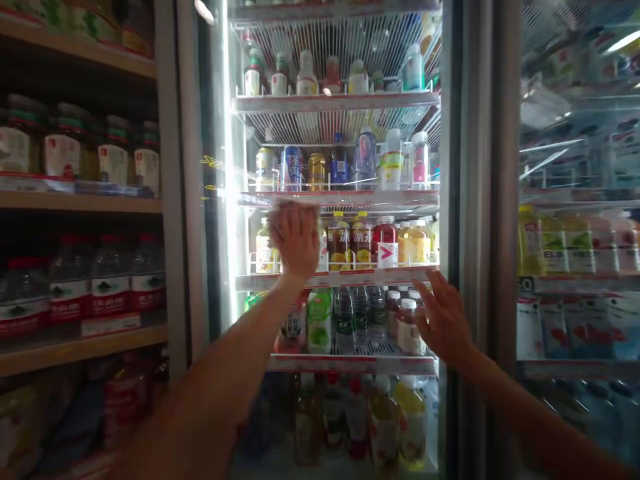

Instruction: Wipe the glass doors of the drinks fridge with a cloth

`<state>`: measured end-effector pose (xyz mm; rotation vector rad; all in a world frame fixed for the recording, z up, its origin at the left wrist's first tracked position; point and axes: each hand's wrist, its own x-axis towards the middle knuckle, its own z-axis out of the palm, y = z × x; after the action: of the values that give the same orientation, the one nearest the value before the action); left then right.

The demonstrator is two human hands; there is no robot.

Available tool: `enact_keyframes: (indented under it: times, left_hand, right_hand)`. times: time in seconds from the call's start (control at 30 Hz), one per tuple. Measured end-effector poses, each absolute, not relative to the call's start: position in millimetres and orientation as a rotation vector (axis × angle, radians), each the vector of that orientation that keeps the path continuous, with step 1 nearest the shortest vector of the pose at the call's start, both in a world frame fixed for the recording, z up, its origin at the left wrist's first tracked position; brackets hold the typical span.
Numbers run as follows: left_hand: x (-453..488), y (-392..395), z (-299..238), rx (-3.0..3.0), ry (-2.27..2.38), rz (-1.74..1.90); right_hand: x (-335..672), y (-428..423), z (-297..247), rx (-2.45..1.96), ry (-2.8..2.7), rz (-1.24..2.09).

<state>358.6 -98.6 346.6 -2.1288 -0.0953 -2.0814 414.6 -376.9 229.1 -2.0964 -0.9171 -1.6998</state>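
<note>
My left hand (299,243) is raised in front of the glass door (320,150) of a lit drinks cooler, level with the middle shelves. It looks flat and is smeared by motion. Under its fingers shows the blurred edge of a greyish-brown cloth (311,212), which seems pressed to the glass. My right hand (444,319) is lower, by the door's right side, fingers stretched and apart, with nothing in it. It appears to rest on the glass. Behind the glass, rows of bottles (351,240) and cans (291,168) stand on wire shelves.
Wooden shelves with jars (64,143) and red-capped water bottles (111,277) stand on the left. A metal door frame (500,200) runs upright on the right, beside a second glass-fronted cooler (577,280) with drinks. Dimmer bottles (385,427) fill the lowest level.
</note>
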Motion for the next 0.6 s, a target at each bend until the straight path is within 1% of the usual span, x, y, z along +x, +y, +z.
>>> enact_keyframes:
  times: [0.1, 0.13, 0.17, 0.2, 0.27, 0.3, 0.33, 0.37, 0.47, 0.5, 0.53, 0.57, 0.6]
  left_hand:
    - [357.2, -100.4, 325.7, -2.109, 0.454, -1.612]
    - [355.3, -96.8, 322.7, -2.103, 0.498, -1.572]
    - [352.3, -90.0, 322.2, -2.116, 0.43, -1.635]
    - [348.3, -80.8, 323.4, -2.136, 0.254, -1.782]
    - [340.0, -61.1, 326.0, -2.123, -0.258, -2.13]
    - [336.6, -53.7, 325.3, -2.096, -0.452, -2.232]
    - [334.1, -49.3, 322.6, -2.089, -0.529, -2.258]
    - [332.4, -47.6, 318.3, -2.115, -0.464, -2.203]
    - [327.4, -46.6, 305.1, -2.213, 0.128, -1.747]
    - [324.2, -42.7, 303.7, -2.223, 0.223, -1.663]
    - [319.9, -36.2, 304.5, -2.236, 0.199, -1.686]
    - [315.0, -27.6, 307.0, -2.248, 0.053, -1.811]
    - [310.3, -18.7, 310.1, -2.247, -0.189, -1.989]
  right_hand:
    - [407.2, -360.2, 234.5, -2.054, -0.976, -1.709]
    - [404.9, -355.9, 236.2, -2.039, -0.995, -1.707]
    - [403.0, -352.7, 237.6, -2.03, -1.011, -1.701]
    - [401.8, -350.6, 238.7, -2.023, -1.02, -1.695]
    - [401.2, -348.4, 239.6, -2.021, -1.03, -1.681]
    - [401.5, -347.3, 239.5, -2.022, -1.032, -1.677]
    - [401.7, -345.8, 239.0, -2.025, -1.034, -1.674]
    - [401.8, -343.7, 238.4, -2.026, -1.042, -1.673]
    - [400.6, -335.7, 236.0, -2.028, -1.088, -1.662]
    - [400.3, -333.9, 235.4, -2.03, -1.096, -1.659]
    - [400.6, -333.2, 234.8, -2.033, -1.096, -1.659]
    - [401.6, -333.5, 234.4, -2.037, -1.085, -1.661]
    - [403.3, -334.8, 234.1, -2.045, -1.061, -1.667]
